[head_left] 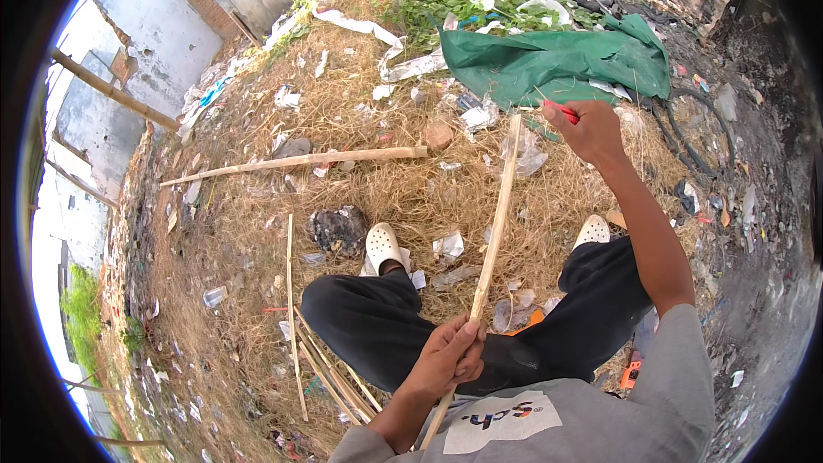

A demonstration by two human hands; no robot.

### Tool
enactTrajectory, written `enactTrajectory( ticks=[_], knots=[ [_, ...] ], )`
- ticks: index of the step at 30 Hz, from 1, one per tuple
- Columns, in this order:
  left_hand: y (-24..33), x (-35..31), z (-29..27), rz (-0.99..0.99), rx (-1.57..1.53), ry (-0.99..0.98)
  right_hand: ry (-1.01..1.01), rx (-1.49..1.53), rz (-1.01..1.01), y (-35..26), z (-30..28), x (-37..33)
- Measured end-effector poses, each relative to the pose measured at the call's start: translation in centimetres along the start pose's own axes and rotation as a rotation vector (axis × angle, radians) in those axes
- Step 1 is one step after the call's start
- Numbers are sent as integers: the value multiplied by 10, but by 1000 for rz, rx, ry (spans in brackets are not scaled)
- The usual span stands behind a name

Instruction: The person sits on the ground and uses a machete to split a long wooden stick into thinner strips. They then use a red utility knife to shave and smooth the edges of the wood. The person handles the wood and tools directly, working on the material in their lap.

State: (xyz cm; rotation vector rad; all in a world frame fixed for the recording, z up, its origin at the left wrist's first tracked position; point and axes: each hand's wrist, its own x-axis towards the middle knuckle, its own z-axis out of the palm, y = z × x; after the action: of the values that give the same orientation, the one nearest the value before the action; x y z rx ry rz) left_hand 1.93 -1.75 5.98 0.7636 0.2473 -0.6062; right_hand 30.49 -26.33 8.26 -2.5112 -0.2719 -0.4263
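A wide patch of dry straw-covered ground (257,231), littered with scraps of white plastic and paper, fills most of the view, and a crumpled green tarpaulin (557,60) lies at its far side, just beyond the raised hand. The person sits on this ground in black trousers (377,326) and white perforated clogs (383,246), knees spread apart. A long pale bamboo pole (296,161) lies across the straw farther out, well apart from the hands. Between the knees, a thin, straight, pale-yellow bamboo strip (493,231) slants from the lap up and away, flat-faced and narrow along its whole length. The left hand (450,356) is closed around its lower part, close to the body. The right hand (591,130), arm stretched out, is clenched around a red-handled tool (561,109), just beside the strip's upper end; the blade itself is too small to make out. A bundle of similar thin split bamboo strips (330,369) rests on the ground by the left leg.
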Motion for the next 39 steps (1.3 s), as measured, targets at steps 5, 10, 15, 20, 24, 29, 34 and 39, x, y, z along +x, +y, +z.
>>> enactTrajectory(
  ticks=[5,10,15,20,24,29,34,39],
  knots=[
    [22,11,-2,114,41,75,-178,130,-434,-58,10,-79],
    [32,19,6,170,98,61,-305,168,-526,-68,19,-98],
    [27,22,7,190,141,60,-275,127,-568,-67,17,-98],
    [29,25,10,205,250,119,-83,3,-586,-56,22,-77],
    [32,24,8,213,236,94,-134,15,-519,-57,24,-77],
    [29,22,7,234,227,102,-5,11,-646,-61,25,-69],
    [29,19,8,231,244,103,62,-21,-690,-62,22,-62],
    [19,9,12,194,242,59,1,-102,-356,-46,13,-37]
  ],
)
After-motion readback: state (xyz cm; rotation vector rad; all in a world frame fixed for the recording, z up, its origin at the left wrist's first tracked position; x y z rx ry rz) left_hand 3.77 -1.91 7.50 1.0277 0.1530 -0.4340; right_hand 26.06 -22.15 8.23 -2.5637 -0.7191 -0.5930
